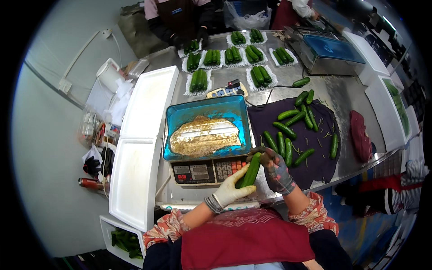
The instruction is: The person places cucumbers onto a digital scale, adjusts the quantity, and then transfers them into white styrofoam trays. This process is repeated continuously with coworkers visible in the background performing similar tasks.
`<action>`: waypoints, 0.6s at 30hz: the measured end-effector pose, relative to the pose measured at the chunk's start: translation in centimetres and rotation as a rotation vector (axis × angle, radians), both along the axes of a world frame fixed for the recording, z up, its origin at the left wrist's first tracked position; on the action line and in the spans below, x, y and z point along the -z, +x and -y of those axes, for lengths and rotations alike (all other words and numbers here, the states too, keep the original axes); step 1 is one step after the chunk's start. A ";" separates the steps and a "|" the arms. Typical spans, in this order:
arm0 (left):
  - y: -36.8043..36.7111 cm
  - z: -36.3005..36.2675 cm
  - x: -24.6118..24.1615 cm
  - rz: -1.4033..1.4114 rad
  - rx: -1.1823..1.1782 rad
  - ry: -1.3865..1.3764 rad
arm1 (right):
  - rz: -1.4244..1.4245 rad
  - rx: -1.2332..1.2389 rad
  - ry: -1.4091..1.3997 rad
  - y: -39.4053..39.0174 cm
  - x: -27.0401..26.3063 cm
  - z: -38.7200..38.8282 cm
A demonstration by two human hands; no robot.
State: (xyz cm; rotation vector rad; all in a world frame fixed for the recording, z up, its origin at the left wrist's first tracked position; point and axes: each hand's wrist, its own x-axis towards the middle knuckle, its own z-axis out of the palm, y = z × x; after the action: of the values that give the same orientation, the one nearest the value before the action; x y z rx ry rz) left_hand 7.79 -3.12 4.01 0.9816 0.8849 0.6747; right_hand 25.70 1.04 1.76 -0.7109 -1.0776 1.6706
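Note:
My left hand (233, 190), in a whitish glove with a grey cuff, is closed around a green cucumber (251, 171); a second one partly shows beneath it. My right hand (276, 170), in a dark patterned glove, has its fingers at the cucumber's upper tip; whether it grips the tip cannot be told. A weighing scale (195, 173) with a worn blue tray (207, 159) stands just beyond my left hand. Several loose cucumbers (286, 114) and thin green scraps lie on a dark cloth (320, 172) to the right of my right hand.
Netted cucumber bundles (212, 58) stand across the steel table (222, 42), where another person's gloved hands (177, 40) touch one. White foam boxes (135, 189) line the left side. A blue-topped machine (332, 50) stands at the back right, with a dark red cloth (360, 135) nearer.

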 end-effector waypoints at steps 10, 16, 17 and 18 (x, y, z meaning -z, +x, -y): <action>-1.5 1.7 -0.4 -0.558 -0.009 0.466 | -0.027 0.013 0.070 -3.3 0.7 0.9; -5.0 4.9 0.7 -0.303 -0.243 0.516 | 0.128 0.106 -0.047 -5.0 2.5 2.5; -5.4 6.1 1.9 -0.150 -0.340 0.315 | 0.129 0.102 -0.067 -6.3 3.0 2.2; -6.4 6.7 1.5 0.001 -0.388 0.162 | 0.190 0.037 -0.050 -7.7 1.6 2.0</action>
State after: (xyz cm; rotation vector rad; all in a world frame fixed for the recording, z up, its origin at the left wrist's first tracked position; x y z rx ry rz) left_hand 1.39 -9.85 2.50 0.9607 1.0441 1.0897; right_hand 18.04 -0.92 0.17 -0.9316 -1.1506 1.6280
